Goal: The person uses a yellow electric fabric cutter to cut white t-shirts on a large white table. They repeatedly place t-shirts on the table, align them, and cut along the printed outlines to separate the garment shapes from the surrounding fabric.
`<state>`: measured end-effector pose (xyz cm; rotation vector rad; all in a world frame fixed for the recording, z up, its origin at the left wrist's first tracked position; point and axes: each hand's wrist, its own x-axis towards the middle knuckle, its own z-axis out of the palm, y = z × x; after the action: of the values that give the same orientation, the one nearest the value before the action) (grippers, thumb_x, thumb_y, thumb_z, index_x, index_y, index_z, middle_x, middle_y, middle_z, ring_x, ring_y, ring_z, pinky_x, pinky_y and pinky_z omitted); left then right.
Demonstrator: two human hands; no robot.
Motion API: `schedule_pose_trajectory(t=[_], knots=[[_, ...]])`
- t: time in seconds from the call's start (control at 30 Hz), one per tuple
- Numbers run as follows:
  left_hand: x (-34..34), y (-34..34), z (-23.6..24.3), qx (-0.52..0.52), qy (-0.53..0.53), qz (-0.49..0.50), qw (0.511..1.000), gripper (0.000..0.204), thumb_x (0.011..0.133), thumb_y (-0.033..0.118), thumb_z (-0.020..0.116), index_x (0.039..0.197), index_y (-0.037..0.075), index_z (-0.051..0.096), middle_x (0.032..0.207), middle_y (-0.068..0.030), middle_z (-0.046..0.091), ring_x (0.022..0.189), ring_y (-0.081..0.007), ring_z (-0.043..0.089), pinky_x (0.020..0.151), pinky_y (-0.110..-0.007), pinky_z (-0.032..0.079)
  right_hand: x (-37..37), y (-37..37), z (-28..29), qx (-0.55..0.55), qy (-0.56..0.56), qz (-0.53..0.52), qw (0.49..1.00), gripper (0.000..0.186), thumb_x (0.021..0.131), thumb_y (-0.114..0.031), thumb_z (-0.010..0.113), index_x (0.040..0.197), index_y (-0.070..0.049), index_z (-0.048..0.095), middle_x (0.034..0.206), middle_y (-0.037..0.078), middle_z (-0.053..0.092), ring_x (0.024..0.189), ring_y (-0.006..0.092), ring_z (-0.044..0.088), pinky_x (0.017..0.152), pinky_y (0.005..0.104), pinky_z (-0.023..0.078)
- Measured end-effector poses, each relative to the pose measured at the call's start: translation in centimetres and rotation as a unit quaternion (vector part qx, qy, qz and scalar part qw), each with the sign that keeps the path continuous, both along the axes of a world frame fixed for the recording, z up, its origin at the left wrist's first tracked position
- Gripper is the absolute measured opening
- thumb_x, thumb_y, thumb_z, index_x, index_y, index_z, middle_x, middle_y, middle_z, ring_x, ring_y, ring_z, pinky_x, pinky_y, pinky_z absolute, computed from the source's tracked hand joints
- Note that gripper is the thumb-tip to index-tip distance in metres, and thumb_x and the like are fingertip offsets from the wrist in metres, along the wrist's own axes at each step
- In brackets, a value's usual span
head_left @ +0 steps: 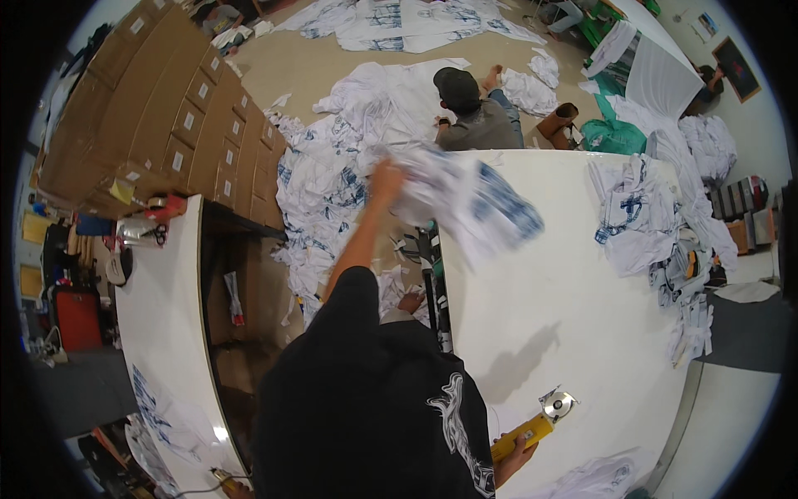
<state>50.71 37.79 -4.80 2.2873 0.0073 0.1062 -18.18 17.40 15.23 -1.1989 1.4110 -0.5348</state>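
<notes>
White printed cloth (465, 200), blue-patterned and blurred with motion, hangs in the air above the far edge of the white desk (565, 316), at about 12 o'clock from your body. Your left hand (387, 179) grips it at its left end, arm stretched up and forward, fingers closed around the fabric. The cloth casts a dark shadow on the desk at about 2 o'clock from you.

Your right hand (517, 456) sits low at 4 o'clock, fingers wrapped around the yellow handle of a rotary fabric cutter (536, 424), whose round silver blade rests on the desk surface and points toward 1 o'clock.

At 2 o'clock, near the right end of the desk, lies a pile of white printed garments (644, 220), well apart from the cloth you hold. Beyond the desk at 12 o'clock, a person in a dark cap (470, 108) sits on the floor among more white pieces. At 10 o'clock stand stacked cardboard boxes (166, 116). A second white desk (166, 333) curves along your left at 9 o'clock.
</notes>
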Motion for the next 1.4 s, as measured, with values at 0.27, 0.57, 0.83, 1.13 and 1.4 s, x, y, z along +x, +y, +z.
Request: schedule_pose_trajectory(t=[0.27, 0.57, 0.83, 1.13, 1.4], knots=[[1.8, 23.2, 2.1, 0.206, 0.107, 0.292, 0.928, 0.096, 0.085, 0.04, 0.071, 0.155, -0.012, 0.029, 0.159, -0.0349, 0.034, 0.142, -0.055, 0.041, 0.116, -0.054, 0.04, 4.4, 3.2, -1.2, 0.004, 0.025, -0.016, 1.0, 0.056, 0.096, -0.03, 0.065, 0.14, -0.002, 0.045, 0.099, 0.015, 0.059, 0.074, 0.0278, 0.067, 0.058, 0.039, 0.06], [-12.5, -9.4, 4.9, 0.106, -0.136, -0.259, 0.95, 0.067, 0.097, 0.031, 0.064, 0.15, -0.006, 0.045, 0.163, -0.0286, 0.031, 0.151, -0.0463, 0.032, 0.118, -0.071, 0.021, 2.4, 3.5, -2.0, 0.013, -0.102, -0.156, 0.982, 0.041, 0.098, -0.023, 0.066, 0.13, -0.003, 0.05, 0.098, 0.012, 0.063, 0.074, 0.0246, 0.071, 0.058, 0.0384, 0.063], [-40.0, -33.1, 1.0, 0.183, -0.256, -0.657, 0.685, 0.075, 0.105, 0.044, 0.05, 0.159, -0.006, 0.035, 0.17, -0.0278, 0.022, 0.158, -0.0467, 0.015, 0.123, -0.07, 0.006, -12.1, 2.8, -2.5, -0.038, -0.152, -0.329, 0.931, 0.041, 0.097, -0.018, 0.067, 0.13, -0.002, 0.048, 0.101, 0.012, 0.063, 0.078, 0.0243, 0.071, 0.062, 0.0391, 0.062], [-74.9, -26.3, 3.6, 0.054, -0.064, -0.993, 0.085, 0.049, 0.101, 0.03, 0.062, 0.145, 0.008, 0.054, 0.162, -0.0213, 0.038, 0.154, -0.0419, 0.029, 0.12, -0.07, 0.019, -35.1, 6.2, -4.4, -0.086, -0.141, -0.561, 0.811, 0.036, 0.097, -0.019, 0.067, 0.126, -0.005, 0.05, 0.096, 0.013, 0.064, 0.073, 0.0235, 0.07, 0.058, 0.0388, 0.061], [-96.6, -37.7, 5.9, -0.036, -0.043, -0.952, 0.3, 0.043, 0.097, 0.032, 0.067, 0.132, 0.008, 0.066, 0.138, -0.015, 0.063, 0.129, -0.0358, 0.057, 0.109, -0.048, 0.044, -52.7, 2.6, -8.8, -0.096, -0.047, -0.647, 0.755, 0.038, 0.096, -0.027, 0.068, 0.121, -0.004, 0.051, 0.09, 0.012, 0.063, 0.066, 0.0236, 0.068, 0.054, 0.0387, 0.059]])
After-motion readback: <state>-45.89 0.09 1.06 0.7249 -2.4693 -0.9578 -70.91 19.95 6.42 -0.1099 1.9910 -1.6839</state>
